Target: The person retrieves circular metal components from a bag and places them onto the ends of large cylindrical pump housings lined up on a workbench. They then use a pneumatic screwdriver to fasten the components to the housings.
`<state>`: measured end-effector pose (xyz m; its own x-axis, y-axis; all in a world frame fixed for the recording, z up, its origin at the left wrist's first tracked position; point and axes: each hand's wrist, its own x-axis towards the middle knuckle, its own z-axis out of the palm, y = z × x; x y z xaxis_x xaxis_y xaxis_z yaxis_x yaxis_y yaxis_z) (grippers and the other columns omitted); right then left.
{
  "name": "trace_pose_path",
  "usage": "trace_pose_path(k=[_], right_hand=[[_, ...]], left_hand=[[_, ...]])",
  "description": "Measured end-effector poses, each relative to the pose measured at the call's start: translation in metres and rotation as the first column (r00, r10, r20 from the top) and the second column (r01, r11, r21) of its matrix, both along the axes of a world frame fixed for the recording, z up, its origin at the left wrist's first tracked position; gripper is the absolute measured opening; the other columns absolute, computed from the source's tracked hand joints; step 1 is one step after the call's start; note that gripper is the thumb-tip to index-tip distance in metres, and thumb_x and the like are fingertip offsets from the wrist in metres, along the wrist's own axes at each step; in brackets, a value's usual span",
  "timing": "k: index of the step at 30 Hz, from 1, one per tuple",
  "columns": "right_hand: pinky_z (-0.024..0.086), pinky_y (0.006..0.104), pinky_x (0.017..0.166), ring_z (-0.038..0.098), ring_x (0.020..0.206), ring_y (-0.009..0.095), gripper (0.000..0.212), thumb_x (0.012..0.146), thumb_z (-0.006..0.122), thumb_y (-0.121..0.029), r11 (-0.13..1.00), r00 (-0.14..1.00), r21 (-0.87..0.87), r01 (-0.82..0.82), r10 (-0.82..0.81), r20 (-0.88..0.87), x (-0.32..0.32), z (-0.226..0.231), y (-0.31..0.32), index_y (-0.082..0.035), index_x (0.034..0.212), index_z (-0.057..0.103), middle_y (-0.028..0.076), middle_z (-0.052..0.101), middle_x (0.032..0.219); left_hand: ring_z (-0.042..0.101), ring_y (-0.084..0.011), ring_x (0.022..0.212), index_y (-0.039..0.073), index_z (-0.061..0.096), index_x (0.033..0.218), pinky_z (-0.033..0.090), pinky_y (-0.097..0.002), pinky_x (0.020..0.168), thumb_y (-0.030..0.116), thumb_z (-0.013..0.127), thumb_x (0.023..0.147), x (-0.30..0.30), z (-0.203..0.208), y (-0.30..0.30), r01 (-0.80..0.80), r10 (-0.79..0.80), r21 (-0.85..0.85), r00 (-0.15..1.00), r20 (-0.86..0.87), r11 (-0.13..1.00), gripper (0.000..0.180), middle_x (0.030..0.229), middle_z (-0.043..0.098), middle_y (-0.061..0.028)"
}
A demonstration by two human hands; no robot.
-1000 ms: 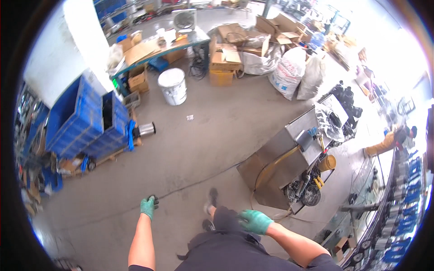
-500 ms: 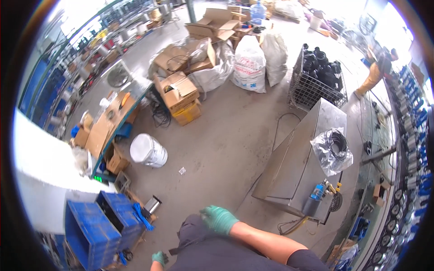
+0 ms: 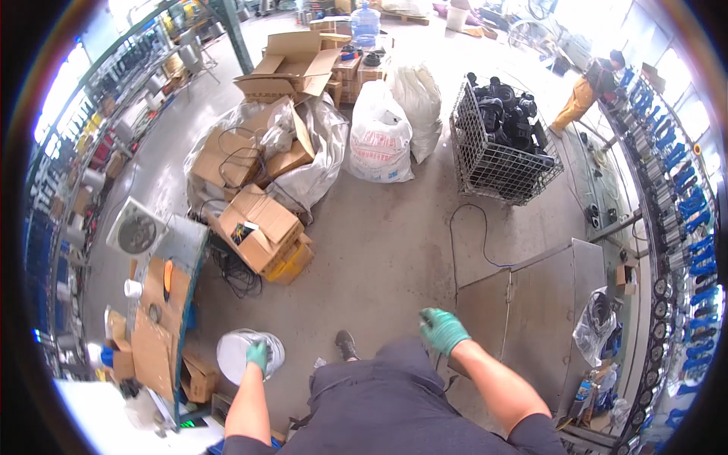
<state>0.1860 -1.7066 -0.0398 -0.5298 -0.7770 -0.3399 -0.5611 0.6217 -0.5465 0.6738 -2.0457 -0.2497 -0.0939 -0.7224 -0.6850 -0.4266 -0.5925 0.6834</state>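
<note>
My left hand (image 3: 258, 354), in a green glove, hangs over the lid of a white bucket (image 3: 233, 355) in the picture; whether it touches the lid I cannot tell. Its fingers look loosely bent, with nothing visible in them. My right hand (image 3: 444, 331), gloved alike, is held out before my right thigh, fingers slightly curled and holding nothing I can see. It is nearest to a grey metal cabinet (image 3: 535, 318) on the right. One dark shoe (image 3: 346, 345) shows on the floor between my hands.
Ahead left stand an open cardboard box (image 3: 262, 227) and a large sack of cardboard (image 3: 322, 171). White sacks (image 3: 381, 144) and a wire cage (image 3: 497, 163) of black parts stand farther ahead. A cable (image 3: 453, 243) lies by the cabinet. Another person (image 3: 588, 87) stands far right.
I have moved forward and the view has turned rightward. My left hand has risen into fuller view, across the bucket. My right hand has swung out to the right. The blue bins have left view.
</note>
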Motion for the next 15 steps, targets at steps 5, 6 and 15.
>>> trace_pose_path(k=[5, 6, 15], right_hand=[[0.052, 0.0472, 0.099, 0.065, 0.115, 0.039, 0.038, 0.095, 0.062, -0.030, 0.982, 0.987, 0.105, 0.159, -0.158, -0.012, -0.099, 0.004, -0.111, -0.007, 0.125, 0.066, 0.020, 0.068, 0.123], [0.052, 0.0466, 0.101, 0.064, 0.117, 0.038, 0.042, 0.095, 0.063, -0.033, 0.974, 0.978, 0.083, 0.209, -0.209, -0.011, -0.121, -0.005, -0.134, -0.006, 0.127, 0.064, 0.020, 0.068, 0.124], [0.042, 0.0425, 0.115, 0.050, 0.138, 0.040, 0.086, 0.092, 0.068, -0.051, 0.882, 0.873, 0.014, 0.472, -0.469, 0.131, -0.383, -0.068, -0.389, 0.005, 0.152, 0.040, 0.029, 0.051, 0.148]], left_hand=[[0.069, -0.0183, 0.082, 0.006, 0.064, 0.128, 0.056, -0.0333, 0.067, 0.020, 0.057, 0.103, -0.209, 0.060, -0.190, 0.319, -0.330, -0.173, 0.943, -0.036, 0.932, 0.029, 0.102, 0.072, -0.0086], [0.069, -0.0195, 0.085, 0.006, 0.063, 0.129, 0.056, -0.0341, 0.069, 0.019, 0.055, 0.105, -0.245, 0.060, -0.216, 0.357, -0.373, -0.189, 0.926, -0.054, 0.915, 0.029, 0.105, 0.072, -0.0092], [0.066, -0.0186, 0.087, 0.010, 0.056, 0.137, 0.056, -0.0340, 0.074, 0.021, 0.059, 0.103, -0.463, 0.048, -0.364, 0.240, -0.234, 0.021, 0.962, -0.141, 0.971, 0.036, 0.106, 0.067, -0.0047]])
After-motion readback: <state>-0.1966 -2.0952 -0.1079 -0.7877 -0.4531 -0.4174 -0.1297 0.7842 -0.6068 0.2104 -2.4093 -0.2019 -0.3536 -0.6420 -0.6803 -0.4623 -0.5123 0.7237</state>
